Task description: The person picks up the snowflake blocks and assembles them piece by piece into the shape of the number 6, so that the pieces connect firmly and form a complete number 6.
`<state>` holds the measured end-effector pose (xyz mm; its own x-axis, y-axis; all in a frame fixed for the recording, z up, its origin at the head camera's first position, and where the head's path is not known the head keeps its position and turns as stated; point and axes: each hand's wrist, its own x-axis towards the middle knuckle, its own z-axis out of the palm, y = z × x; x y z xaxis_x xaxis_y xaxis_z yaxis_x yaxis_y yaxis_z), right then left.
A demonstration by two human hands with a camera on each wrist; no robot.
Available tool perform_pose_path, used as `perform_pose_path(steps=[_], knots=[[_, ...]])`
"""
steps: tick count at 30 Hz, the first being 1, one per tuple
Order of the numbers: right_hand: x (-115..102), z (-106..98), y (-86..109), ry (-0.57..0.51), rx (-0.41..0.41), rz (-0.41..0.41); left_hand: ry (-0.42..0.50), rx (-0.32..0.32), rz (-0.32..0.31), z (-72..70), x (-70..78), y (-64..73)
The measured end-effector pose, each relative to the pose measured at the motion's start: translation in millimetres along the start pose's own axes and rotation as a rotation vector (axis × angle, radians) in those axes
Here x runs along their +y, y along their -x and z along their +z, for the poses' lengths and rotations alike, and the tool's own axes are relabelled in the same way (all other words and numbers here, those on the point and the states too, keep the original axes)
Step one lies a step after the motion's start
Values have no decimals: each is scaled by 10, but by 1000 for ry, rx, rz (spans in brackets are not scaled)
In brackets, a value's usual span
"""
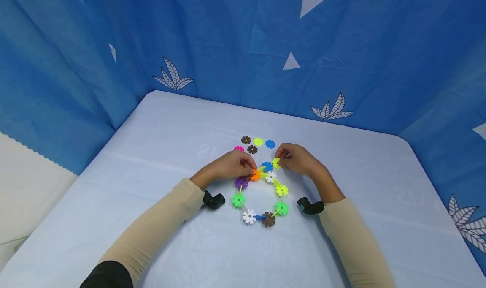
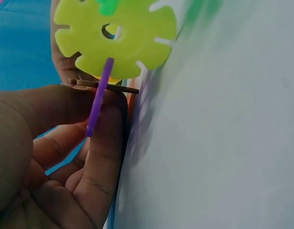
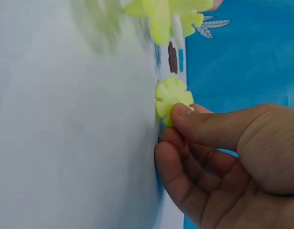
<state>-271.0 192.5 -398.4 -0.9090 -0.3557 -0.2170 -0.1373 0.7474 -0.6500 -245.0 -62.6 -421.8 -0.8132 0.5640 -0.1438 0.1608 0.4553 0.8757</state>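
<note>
A ring of slotted plastic flower discs, linked edge to edge, lies on the table; a green disc (image 1: 238,200), a white disc (image 1: 249,216) and a brown disc (image 1: 268,219) are among its links. My left hand (image 1: 236,165) pinches the ring at its upper left, beside an orange disc (image 1: 256,175) and a purple disc (image 1: 241,183). Up close in the left wrist view, thumb and fingers meet at a brown disc (image 2: 123,88) crossed by the purple one. Between thumb and fingers, my right hand (image 1: 298,158) holds a loose yellow disc (image 3: 172,93), near a blue disc (image 1: 267,166) on the ring's top.
Beyond the hands lie several loose discs, including a brown one (image 1: 246,140), a yellow one (image 1: 258,141), a blue one (image 1: 270,144) and a pink one (image 1: 238,148). A white cloth covers the table (image 1: 182,123). Blue curtain (image 1: 235,39) hangs behind.
</note>
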Motion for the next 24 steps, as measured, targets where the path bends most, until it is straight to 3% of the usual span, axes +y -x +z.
perform_pose_path(steps=[5, 10, 24], knots=[[-3, 45, 75, -22, 52, -65, -2, 5, -2, 8, 7, -6], [2, 76, 100, -51, 60, -98, -4, -12, 17, 8, 2, -18], [-34, 142, 63, -35, 65, -226, 39, -34, -13, 24, 5, -40]])
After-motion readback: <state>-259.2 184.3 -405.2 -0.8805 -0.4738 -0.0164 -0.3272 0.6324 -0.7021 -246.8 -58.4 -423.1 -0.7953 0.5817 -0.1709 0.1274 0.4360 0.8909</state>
